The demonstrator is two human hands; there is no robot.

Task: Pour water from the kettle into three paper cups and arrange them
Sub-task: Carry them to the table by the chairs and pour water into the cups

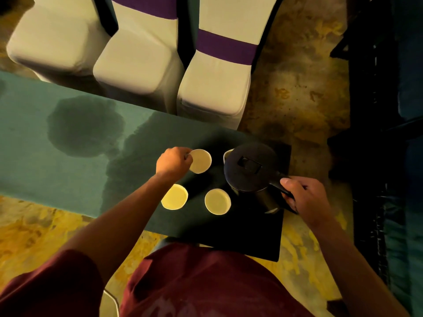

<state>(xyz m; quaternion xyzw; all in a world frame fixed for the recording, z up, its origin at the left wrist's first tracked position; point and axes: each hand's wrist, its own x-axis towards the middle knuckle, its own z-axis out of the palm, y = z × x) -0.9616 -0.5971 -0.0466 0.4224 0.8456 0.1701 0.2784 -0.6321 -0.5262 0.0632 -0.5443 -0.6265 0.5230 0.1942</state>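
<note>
Three white paper cups stand on the green tablecloth (pixel 34 156), seen from above. My left hand (pixel 174 161) pinches the left rim of the far cup (pixel 201 161). Two more cups sit nearer me, one to the left (pixel 175 197) and one to the right (pixel 217 201). A black kettle (pixel 250 168) with a closed lid stands upright to the right of the cups, its spout toward the far cup. My right hand (pixel 302 197) is wrapped around the kettle's handle. Whether the cups hold water cannot be told.
Dark wet patches (pixel 84 126) stain the cloth left of the cups. Three white-covered chairs (pixel 137 62) with purple bands stand beyond the table's far edge. The table's right end (pixel 282 202) lies just past the kettle. Patterned carpet lies all around.
</note>
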